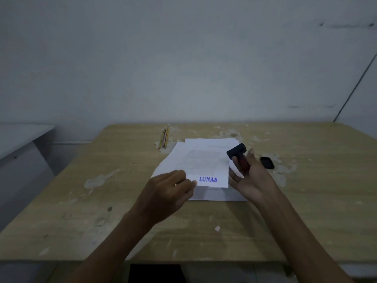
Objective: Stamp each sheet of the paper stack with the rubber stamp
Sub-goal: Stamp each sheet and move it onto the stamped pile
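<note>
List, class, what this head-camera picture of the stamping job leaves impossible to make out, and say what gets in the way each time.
1. Head view: body text on the top sheet, too small and blurred; only the blue LUNAS mark reads.
2. Handle of the rubber stamp, mostly covered by the right hand.
3. Sheets lower in the paper stack, hidden by the lifted sheet; stamped or not, unknown.
4. The sheet's near-left corner, under the left hand.

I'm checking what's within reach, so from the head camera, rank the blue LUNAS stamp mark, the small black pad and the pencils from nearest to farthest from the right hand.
1. The small black pad, just to the right of the right hand.
2. The blue LUNAS stamp mark, to its left on the lifted sheet; close to call with the pad.
3. The pencils, far back-left beside the paper stack.
</note>
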